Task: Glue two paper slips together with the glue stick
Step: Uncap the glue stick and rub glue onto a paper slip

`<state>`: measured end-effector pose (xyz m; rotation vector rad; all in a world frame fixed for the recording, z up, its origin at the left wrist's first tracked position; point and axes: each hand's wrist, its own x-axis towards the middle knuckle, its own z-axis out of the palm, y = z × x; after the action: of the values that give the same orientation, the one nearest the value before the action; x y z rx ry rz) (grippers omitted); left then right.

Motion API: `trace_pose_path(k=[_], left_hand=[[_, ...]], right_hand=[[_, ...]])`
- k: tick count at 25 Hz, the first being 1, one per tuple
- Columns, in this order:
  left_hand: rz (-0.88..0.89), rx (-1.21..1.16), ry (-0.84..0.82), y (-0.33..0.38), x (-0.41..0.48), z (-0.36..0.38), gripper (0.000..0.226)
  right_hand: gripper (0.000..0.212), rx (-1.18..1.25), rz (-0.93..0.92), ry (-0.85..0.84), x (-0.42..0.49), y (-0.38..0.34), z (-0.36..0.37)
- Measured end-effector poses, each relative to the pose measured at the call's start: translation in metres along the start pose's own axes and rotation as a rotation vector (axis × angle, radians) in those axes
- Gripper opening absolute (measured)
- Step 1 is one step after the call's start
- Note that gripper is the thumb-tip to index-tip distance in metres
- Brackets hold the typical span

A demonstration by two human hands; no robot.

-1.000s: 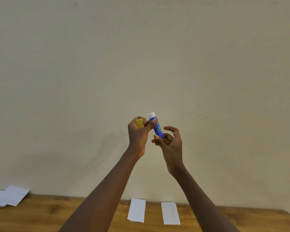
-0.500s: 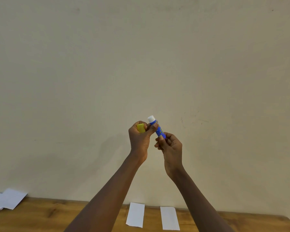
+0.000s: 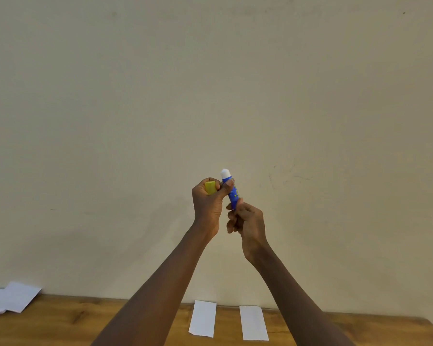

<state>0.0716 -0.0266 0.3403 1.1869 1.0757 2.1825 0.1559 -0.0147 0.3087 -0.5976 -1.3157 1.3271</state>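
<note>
Loose white sheets (image 3: 10, 297) lie at the far left of the desk (image 3: 85, 320). Raised before the wall, the left hand (image 3: 208, 206) grips a yellow cap (image 3: 210, 187), its thumb against the uncapped glue stick (image 3: 231, 192). The right hand (image 3: 248, 221) pinches the stick's lower end. Left paper slip (image 3: 202, 318) and right paper slip (image 3: 253, 323) lie apart on the desk.

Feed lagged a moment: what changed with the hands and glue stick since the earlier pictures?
The right hand, its fingers loose a second ago, has closed round the base of the glue stick. The left hand still holds the yellow cap and pinches the stick; both paper slips lie where they were.
</note>
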Motion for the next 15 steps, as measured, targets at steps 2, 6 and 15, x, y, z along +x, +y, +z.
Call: trace_pose_path(k=[2,6,15], left_hand=[[-0.039,-0.05,-0.017,0.0,0.0005,-0.0015,0.041],[-0.048,-0.012,-0.014,-0.0009,-0.0022,-0.0055,0.034],[-0.05,-0.002,-0.043,-0.0058,-0.007,-0.0096,0.036]], right_hand=[[0.049,0.048,0.085,-0.04,-0.0014,-0.0025,0.0],[0.018,-0.194,-0.143,0.026,-0.0036,0.0,0.0002],[0.038,-0.165,0.027,-0.042,-0.0029,0.0039,-0.0074]])
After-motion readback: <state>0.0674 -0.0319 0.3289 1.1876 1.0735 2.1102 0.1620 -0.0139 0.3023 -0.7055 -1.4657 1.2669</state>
